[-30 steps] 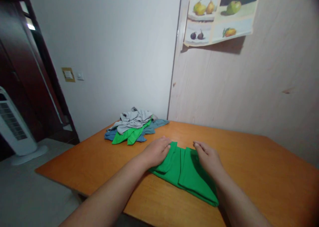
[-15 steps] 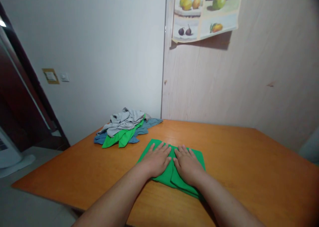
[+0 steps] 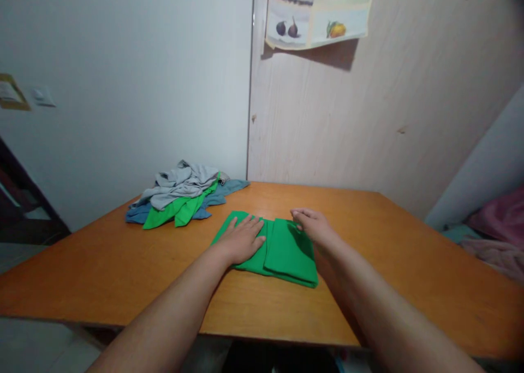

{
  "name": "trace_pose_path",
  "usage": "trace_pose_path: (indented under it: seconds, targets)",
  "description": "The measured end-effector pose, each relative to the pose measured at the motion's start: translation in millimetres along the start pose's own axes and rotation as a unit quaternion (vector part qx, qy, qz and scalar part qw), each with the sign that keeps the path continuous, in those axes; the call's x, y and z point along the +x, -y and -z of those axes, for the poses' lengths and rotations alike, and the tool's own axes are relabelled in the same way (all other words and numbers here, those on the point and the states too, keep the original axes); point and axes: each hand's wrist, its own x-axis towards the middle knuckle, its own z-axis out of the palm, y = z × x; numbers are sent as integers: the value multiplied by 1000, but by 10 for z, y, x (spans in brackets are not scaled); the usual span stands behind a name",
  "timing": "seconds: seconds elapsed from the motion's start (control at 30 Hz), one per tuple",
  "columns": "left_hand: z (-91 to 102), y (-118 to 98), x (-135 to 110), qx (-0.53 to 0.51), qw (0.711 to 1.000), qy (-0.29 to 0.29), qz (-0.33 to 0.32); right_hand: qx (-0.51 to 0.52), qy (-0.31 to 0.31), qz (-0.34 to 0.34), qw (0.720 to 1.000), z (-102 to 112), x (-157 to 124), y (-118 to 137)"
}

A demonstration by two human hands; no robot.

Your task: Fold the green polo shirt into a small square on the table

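Note:
A green cloth garment (image 3: pixel 290 253), folded into a flat rectangle with two panels meeting near its middle, lies on the table in front of me. My left hand (image 3: pixel 244 240) rests flat on its left panel, fingers stretched out. Above the far right corner, my right hand (image 3: pixel 311 224) is raised off the cloth, its fingers curled together and casting a shadow on the green fabric. I see no fabric between those fingers. The garment's right panel is uncovered, while part of the left one is hidden under my left hand.
On the orange wooden table (image 3: pixel 164 272), a crumpled pile of grey, green and blue clothes (image 3: pixel 180 190) sits at the back left. Walls rise behind, with a fruit poster (image 3: pixel 319 21) on one. Pink fabric (image 3: pixel 499 220) lies beyond the table's right side.
My right hand has lifted from the garment's right panel and moved to its far right corner, fingers now curled. My left hand stays flat on the left panel. The view has shifted right and down.

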Motion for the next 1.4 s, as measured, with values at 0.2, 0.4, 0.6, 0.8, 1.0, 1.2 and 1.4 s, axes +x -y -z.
trace_pose_path:
  seconds: [0.2,0.4,0.6,0.8,1.0,1.2,1.4]
  targets:
    - [28,-26,0,5,1000,6,5,2,-3,-44,999,130,-111,-43]
    - [59,-37,-20,-10,1000,10,7,-107,16,-25,994,-74,-115,44]
    - [67,-38,-34,-19,1000,11,9,-288,40,-24,957,-371,-214,334]
    - [65,-36,-49,-20,1000,8,5,-445,69,-36,892,-521,-284,504]
    - [35,-20,-36,-25,1000,4,-1,-462,76,-40,883,-526,-257,526]
    - [24,-12,-36,-27,1000,-2,-1,-461,81,-15,883,-596,-238,500]
    - [44,-30,-49,-32,999,4,4,-444,84,-5,892,-510,-202,470]
